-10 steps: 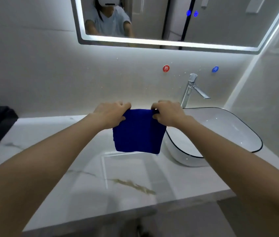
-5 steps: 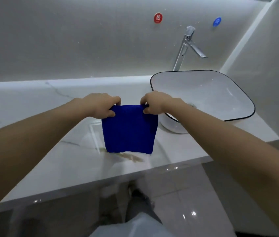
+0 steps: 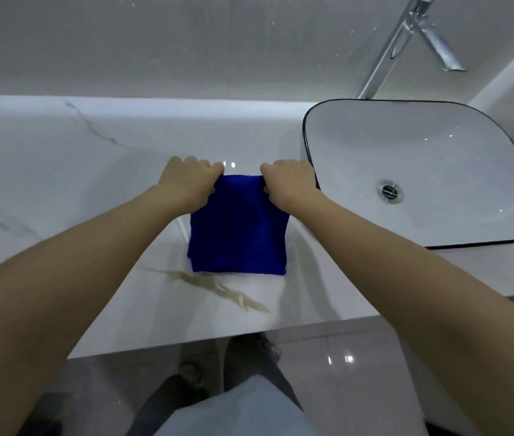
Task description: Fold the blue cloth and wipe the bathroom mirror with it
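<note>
Left hand (image 3: pixel 188 184) and right hand (image 3: pixel 290 185) each pinch a top corner of the blue cloth (image 3: pixel 238 228), hanging it square above the countertop (image 3: pixel 60 171), likely aligning edges for folding.

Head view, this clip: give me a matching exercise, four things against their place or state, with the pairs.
Things:
1. blue cloth
2. left hand
3. basin
4. tap

Places or states:
A. stands behind the bowl, by the wall
B. hangs folded between two grips, over the marble counter
C. grips the cloth's top corner farther from the bowl
D. white with a dark rim, empty, drain showing

Pairs: 1-B, 2-C, 3-D, 4-A. The right hand grips the other top corner, beside the basin.
</note>
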### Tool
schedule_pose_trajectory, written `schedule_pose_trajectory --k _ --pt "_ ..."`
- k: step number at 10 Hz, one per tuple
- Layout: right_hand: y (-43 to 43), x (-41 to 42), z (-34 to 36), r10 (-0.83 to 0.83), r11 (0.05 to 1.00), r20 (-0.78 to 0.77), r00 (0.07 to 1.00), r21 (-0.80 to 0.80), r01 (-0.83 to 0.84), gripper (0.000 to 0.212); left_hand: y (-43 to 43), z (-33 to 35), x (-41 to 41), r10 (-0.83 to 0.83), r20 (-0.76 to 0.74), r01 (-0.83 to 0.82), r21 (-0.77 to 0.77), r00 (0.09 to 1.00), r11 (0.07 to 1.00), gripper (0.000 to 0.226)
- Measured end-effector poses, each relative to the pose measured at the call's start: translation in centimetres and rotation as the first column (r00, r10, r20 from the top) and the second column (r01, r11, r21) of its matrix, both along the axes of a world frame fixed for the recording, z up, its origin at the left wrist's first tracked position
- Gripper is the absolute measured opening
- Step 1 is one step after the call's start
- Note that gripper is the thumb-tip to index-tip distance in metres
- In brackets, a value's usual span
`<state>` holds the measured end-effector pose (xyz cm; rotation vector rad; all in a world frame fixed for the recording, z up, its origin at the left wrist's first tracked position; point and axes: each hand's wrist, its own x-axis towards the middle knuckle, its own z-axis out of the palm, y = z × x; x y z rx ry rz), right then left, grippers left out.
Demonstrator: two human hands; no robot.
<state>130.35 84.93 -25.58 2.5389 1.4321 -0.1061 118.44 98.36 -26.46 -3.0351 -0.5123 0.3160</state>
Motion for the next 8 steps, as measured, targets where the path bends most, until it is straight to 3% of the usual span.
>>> schedule_pose_trajectory --k 3,5,6,8 --pt "3.3 2.1 -3.6 -0.008 0.994 0.012 1.0 -0.108 0.009 0.009 2.3 -4.2 2.0 0.048 0.007 -0.047 -0.068 0.999 0.997 0.027" --pt "2.7 1.9 -4.5 -0.01 0.991 -0.005 1.0 -0.136 0.009 0.023 2.9 -6.4 1.2 0.074 -0.053 -0.081 -0.146 0.996 0.986 0.05" --pt "1.9 1.2 -4.5 -0.022 0.98 -0.009 1.0 -0.196 0.02 0.026 3.0 -6.6 0.0 0.059 -0.108 -0.073 -0.131 0.992 0.989 0.055" --pt "0.3 -1.5 -4.7 -0.032 0.987 -0.016 0.999 -0.16 0.029 0.016 2.3 -5.5 -3.2 0.068 -0.131 -0.079 -0.084 0.989 0.993 0.055"
